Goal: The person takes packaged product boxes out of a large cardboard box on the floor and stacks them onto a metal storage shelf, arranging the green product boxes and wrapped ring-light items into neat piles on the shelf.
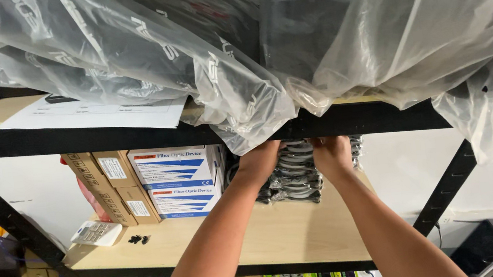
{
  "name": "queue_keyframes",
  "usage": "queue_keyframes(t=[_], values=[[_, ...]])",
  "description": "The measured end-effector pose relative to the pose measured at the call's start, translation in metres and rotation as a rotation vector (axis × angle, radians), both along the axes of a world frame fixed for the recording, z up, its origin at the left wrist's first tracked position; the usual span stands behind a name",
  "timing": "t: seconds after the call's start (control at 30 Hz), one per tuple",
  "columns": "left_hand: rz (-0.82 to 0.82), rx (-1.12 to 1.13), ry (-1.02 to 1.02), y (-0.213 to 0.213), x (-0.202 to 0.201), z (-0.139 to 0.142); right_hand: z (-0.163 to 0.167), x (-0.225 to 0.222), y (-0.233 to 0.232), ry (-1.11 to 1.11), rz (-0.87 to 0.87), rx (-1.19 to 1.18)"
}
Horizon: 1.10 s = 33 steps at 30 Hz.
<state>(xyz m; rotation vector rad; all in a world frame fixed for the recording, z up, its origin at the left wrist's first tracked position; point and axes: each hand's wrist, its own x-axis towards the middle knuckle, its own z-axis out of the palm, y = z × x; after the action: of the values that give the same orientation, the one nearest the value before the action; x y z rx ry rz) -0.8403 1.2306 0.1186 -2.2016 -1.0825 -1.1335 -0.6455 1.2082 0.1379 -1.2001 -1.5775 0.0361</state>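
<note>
Both my arms reach into the middle shelf of a black metal rack. My left hand (259,160) and my right hand (331,153) rest on the top of a stack of clear bags holding coiled grey and white cables (293,179). The fingers of each hand curl over the stack's upper edge, left hand on its left side, right hand on its right. The fingertips are hidden under the black shelf beam (356,121). The stack stands on the wooden shelf board (270,235).
White and blue boxes (180,180) and brown cartons (109,185) stand left of the stack. A white remote (96,233) and small black screws (138,238) lie on the board. Large clear plastic bags (241,96) and a paper sheet (95,115) overhang the upper shelf.
</note>
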Motion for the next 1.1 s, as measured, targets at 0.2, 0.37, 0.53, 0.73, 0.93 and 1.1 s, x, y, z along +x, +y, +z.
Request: queue_keyframes(t=[0.2, 0.37, 0.53, 0.73, 0.93, 1.1], values=[[0.236, 0.026, 0.266, -0.02, -0.021, 0.018, 0.018, -0.014, -0.016, 0.021, 0.198, 0.082], [0.312, 0.021, 0.259, -0.057, -0.064, 0.022, 0.018, -0.008, -0.011, -0.212, 0.133, -0.327], [0.281, -0.293, 0.294, -0.086, -0.082, -0.002, -0.008, 0.003, 0.003, -0.533, 0.074, -0.359], [0.353, -0.305, 0.283, -0.075, -0.078, -0.026, -0.024, 0.007, 0.017, -0.522, 0.078, -0.337], [0.338, -0.313, 0.304, -0.069, -0.081, -0.057, -0.02, 0.007, 0.012, -0.299, 0.116, -0.428], [0.35, -0.34, 0.349, -0.06, -0.078, -0.076, -0.019, 0.003, 0.01, -0.34, 0.074, -0.461]])
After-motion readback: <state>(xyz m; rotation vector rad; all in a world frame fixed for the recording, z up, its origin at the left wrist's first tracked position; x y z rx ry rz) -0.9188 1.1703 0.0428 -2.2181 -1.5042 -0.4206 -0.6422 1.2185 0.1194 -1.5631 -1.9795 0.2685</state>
